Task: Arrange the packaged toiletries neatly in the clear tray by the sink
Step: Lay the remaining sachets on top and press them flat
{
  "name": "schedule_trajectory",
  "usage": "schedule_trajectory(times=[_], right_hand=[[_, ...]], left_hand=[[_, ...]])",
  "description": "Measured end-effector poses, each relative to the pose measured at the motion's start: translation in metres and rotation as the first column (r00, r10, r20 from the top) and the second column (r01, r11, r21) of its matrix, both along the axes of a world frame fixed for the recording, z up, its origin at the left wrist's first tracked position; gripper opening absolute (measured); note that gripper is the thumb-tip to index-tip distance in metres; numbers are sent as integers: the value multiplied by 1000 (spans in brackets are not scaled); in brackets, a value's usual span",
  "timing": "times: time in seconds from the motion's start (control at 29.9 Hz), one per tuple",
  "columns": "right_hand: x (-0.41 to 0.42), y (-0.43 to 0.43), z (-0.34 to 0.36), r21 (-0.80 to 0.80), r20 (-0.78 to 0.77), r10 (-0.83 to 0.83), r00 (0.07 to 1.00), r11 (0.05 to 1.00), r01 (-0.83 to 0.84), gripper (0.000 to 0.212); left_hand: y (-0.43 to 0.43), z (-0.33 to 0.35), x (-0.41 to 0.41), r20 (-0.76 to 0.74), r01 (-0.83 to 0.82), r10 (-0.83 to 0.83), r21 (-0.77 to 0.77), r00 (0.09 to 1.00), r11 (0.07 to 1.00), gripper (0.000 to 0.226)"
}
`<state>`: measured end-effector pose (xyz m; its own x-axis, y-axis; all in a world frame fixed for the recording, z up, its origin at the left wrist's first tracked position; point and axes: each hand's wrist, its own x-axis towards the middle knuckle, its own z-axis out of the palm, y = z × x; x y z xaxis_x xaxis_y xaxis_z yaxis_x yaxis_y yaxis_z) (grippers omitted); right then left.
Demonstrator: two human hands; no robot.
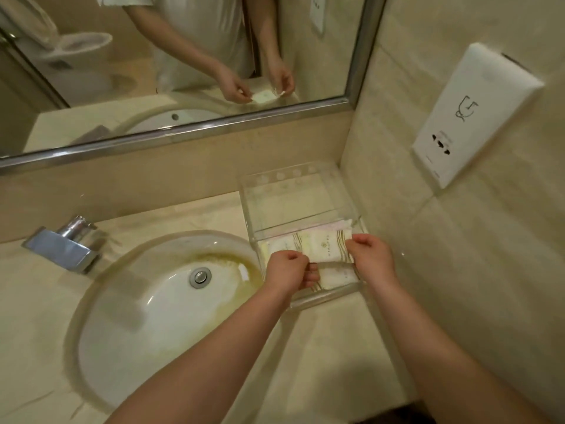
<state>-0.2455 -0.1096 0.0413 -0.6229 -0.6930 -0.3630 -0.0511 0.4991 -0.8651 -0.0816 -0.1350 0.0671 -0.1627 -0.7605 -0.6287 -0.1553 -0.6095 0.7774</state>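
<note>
The clear tray (pixel 305 191) stands on the marble counter (pixel 321 347), in the corner between the mirror wall and the side wall, just to the right of the sink (pixel 153 301). The packaged toiletries lie in its near half; the far half shows only the bare bottom. I can count at least 3 flat white sachets with gold wavy lines, but the exact number is hard to tell because they overlap.

Both hands are over the near part of the tray. The left hand (pixel 289 270) is curled, and its thumb and fingers pinch the left end of one sachet (pixel 325 249), which has a small round logo in the middle. The right hand (pixel 371 255) is also curled and pinches the right end of the same sachet, so the packet is held between the 2 hands, across the tray. Under it, a second sachet (pixel 339 278) lies near the front wall of the tray, and behind it a pinkish packet edge (pixel 333 224) shows.

A chrome faucet (pixel 65 244) stands left of the sink. A white socket panel (pixel 470 114) is on the right wall. The mirror (pixel 171 56) shows the 2 hands with a packet.
</note>
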Motion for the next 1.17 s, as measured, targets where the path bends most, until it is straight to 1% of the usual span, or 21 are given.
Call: schedule_trajectory(times=[0.1, 0.27, 0.3, 0.33, 0.37, 0.4, 0.43, 0.5, 0.6, 0.7, 0.77, 0.83, 0.87, 0.94, 1.04, 1.07, 1.1, 1.14, 1.17], right_hand=[[-10, -19, -6, -2, -133, 22, 991, 1000, -23, 8], [-15, -32, -14, 65, -332, 93, 939, 995, -76, 11], [-13, -32, -14, 90, -410, 122, 904, 992, -93, 12], [-11, -31, -13, 117, -528, 154, 835, 987, -109, 16], [-9, -29, -14, 139, -647, 189, 739, 982, -129, 20], [-6, -25, -14, 148, -732, 217, 646, 976, -160, 24], [-1, -21, -15, 149, -774, 245, 583, 967, -208, 27], [8, -10, -20, 167, -792, 326, 516, 929, -331, 33], [21, 8, -31, 291, -736, 516, 437, 825, -484, 45], [27, 17, -39, 433, -680, 665, 309, 704, -562, 57], [27, 18, -42, 484, -657, 704, 269, 668, -566, 63], [25, 15, -44, 516, -640, 727, 249, 646, -562, 66], [24, 14, -45, 521, -637, 732, 243, 641, -564, 66], [22, 11, -45, 517, -638, 729, 247, 644, -564, 66], [22, 10, -40, 468, -642, 709, 293, 665, -582, 63], [22, 12, -37, 425, -660, 678, 323, 692, -584, 62], [22, 16, -33, 359, -684, 624, 378, 739, -571, 60], [21, 22, -30, 278, -701, 546, 459, 802, -529, 58], [21, 30, -28, 205, -699, 453, 553, 868, -453, 56]], left_hand=[[-14, -6, -13, 52, 35, -36, 23, 998, 999, 15], [-28, -24, -24, 203, 115, -114, 5, 973, 993, 26], [-28, -26, -25, 227, 130, -127, 6, 966, 992, 26], [-28, -28, -25, 248, 146, -142, 5, 958, 989, 25], [-28, -29, -24, 277, 169, -160, -9, 947, 986, 25], [-27, -29, -23, 327, 211, -188, -37, 926, 977, 27], [-27, -29, -21, 390, 256, -209, -73, 897, 964, 29], [-26, -29, -18, 498, 310, -197, -153, 844, 938, 34], [-18, -25, -11, 542, 305, -101, -302, 834, 903, 36], [-1, -23, 11, 512, 173, 104, -465, 853, 868, 32], [10, -30, 32, 455, 59, 243, -554, 857, 830, 19], [19, -44, 52, 445, -6, 331, -589, 832, 808, 3], [24, -52, 59, 455, -34, 355, -576, 817, 816, 9], [33, -65, 68, 457, -105, 365, -500, 811, 860, 24], [42, -68, 68, 403, -181, 293, -293, 867, 939, 36], [44, -70, 68, 377, -170, 252, -238, 891, 956, 37], [46, -70, 67, 351, -147, 209, -195, 913, 970, 38], [47, -70, 66, 322, -122, 168, -159, 932, 980, 38], [48, -69, 65, 285, -103, 136, -129, 949, 986, 38]])
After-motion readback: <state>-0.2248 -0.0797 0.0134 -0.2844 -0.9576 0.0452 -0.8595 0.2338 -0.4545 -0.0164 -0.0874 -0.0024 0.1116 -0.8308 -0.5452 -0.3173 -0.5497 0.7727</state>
